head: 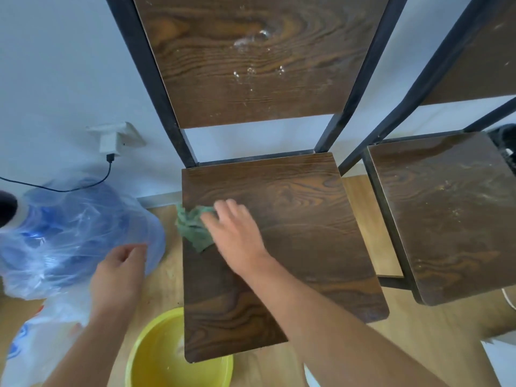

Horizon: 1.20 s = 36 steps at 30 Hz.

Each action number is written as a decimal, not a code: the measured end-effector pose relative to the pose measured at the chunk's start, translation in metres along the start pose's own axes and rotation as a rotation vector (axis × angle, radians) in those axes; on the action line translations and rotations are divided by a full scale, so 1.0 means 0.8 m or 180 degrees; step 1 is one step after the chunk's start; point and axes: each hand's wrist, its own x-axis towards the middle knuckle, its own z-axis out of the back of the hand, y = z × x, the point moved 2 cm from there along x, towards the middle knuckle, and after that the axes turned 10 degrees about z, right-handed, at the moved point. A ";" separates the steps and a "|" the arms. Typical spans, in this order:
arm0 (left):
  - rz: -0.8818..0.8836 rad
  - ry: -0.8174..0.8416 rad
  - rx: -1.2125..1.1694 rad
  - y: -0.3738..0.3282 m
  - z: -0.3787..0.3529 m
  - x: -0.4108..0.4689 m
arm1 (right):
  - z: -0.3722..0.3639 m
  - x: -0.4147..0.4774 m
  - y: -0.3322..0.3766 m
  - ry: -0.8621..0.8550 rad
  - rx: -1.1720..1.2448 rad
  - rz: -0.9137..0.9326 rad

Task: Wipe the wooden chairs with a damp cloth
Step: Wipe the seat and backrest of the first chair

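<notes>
A wooden chair with a black metal frame stands in front of me, its dark seat (pixel 301 219) below its backrest (pixel 251 65), which carries white smudges. My right hand (pixel 237 233) presses a crumpled green cloth (pixel 194 229) flat on the seat's left edge, fingers spread over it. My left hand (pixel 120 272) hovers left of the chair over the floor, fingers loosely curled, holding nothing. A second wooden chair (pixel 446 213) stands to the right, its seat dusty.
A yellow basin (pixel 156 356) sits on the wooden floor partly under the seat's front. A blue water jug wrapped in clear plastic (pixel 72 227) lies at left. A wall charger with a black cable (pixel 114 141) hangs on the white wall.
</notes>
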 end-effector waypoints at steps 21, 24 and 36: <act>-0.1086 0.0539 -0.1406 -0.254 0.057 -0.026 | 0.141 -0.028 -0.118 -0.2473 0.1292 -0.2999; -0.1196 0.0448 -0.1353 -0.303 0.050 -0.032 | 0.223 0.024 -0.130 -0.3399 0.1087 -0.2597; -0.1301 0.0471 -0.1323 -0.347 0.001 -0.027 | 0.172 0.138 -0.060 -0.1597 -0.0178 -0.0123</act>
